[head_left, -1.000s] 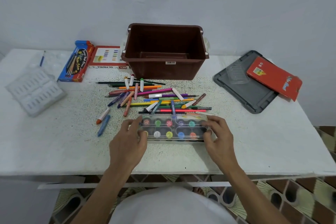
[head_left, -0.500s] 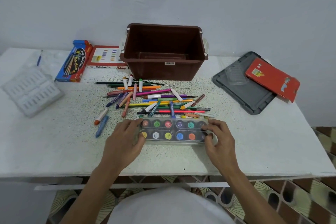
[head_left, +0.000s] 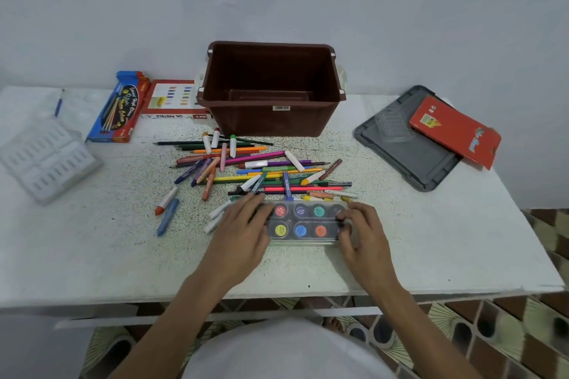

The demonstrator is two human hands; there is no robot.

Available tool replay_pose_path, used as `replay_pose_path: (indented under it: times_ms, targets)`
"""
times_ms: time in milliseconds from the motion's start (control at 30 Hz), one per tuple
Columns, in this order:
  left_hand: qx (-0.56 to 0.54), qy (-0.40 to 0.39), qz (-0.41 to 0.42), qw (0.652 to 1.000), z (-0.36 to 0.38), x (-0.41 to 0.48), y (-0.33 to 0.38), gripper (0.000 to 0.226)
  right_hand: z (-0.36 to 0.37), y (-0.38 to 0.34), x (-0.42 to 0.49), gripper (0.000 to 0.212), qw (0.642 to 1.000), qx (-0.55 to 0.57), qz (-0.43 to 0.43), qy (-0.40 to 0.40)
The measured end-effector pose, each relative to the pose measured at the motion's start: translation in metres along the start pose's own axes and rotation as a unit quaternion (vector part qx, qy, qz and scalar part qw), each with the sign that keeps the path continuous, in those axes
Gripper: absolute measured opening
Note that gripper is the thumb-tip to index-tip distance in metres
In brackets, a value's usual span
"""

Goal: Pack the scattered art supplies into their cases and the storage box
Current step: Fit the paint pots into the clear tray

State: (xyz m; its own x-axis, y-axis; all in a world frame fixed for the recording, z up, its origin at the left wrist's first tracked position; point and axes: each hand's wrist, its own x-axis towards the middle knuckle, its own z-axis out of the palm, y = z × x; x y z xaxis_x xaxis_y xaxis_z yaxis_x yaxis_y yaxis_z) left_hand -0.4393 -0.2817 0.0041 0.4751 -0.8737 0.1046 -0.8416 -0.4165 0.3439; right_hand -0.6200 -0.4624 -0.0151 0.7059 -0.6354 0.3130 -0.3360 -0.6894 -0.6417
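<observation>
A clear paint case (head_left: pixel 303 226) with round colour pots lies flat near the table's front edge. My left hand (head_left: pixel 240 234) rests across its left half with the fingers stretched over the lid, hiding the pots there. My right hand (head_left: pixel 363 234) grips the case's right end, fingertips bent onto the lid and thumb at the side. Just behind the case spreads a loose pile of coloured pencils, markers and crayons (head_left: pixel 255 169). The open brown storage box (head_left: pixel 271 120) stands behind the pile.
At the back left are a blue brush box (head_left: pixel 118 108) and an oil pastels box (head_left: pixel 174 101); a white plastic tray (head_left: pixel 46 160) sits at the far left. To the right, a grey lid (head_left: pixel 403 148) carries a red case (head_left: pixel 455 132) and a clear insert (head_left: pixel 392 124).
My left hand has slid from the case's left end to the right, onto the lid, covering the left pots. My right hand stays at the right end.
</observation>
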Motion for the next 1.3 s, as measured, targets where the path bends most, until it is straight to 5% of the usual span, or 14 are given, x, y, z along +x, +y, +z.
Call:
replay_pose_path:
  times_ms: [333,567,1000,1133,1300]
  targets:
    - [0.035,-0.096,0.161,0.982,0.003,0.046,0.013,0.074,0.000,0.002,-0.004,0.030,0.998,0.045,0.043,-0.002]
    - [0.032,-0.063,0.199,0.977,0.010,0.055,0.008,0.076,-0.005,-0.004,-0.007,0.017,0.990,0.101,0.100,0.024]
    - [0.013,-0.062,0.185,0.981,0.017,0.051,0.004,0.082,-0.013,-0.007,-0.005,0.034,0.890,0.292,0.349,0.033]
    - [0.014,-0.063,0.185,0.981,0.018,0.052,0.003,0.083,-0.011,-0.009,-0.012,0.016,0.913,0.273,0.302,0.035]
    - [0.030,-0.062,0.190,0.979,0.020,0.053,0.003,0.083,-0.008,-0.017,-0.021,0.018,0.957,0.185,0.221,0.039]
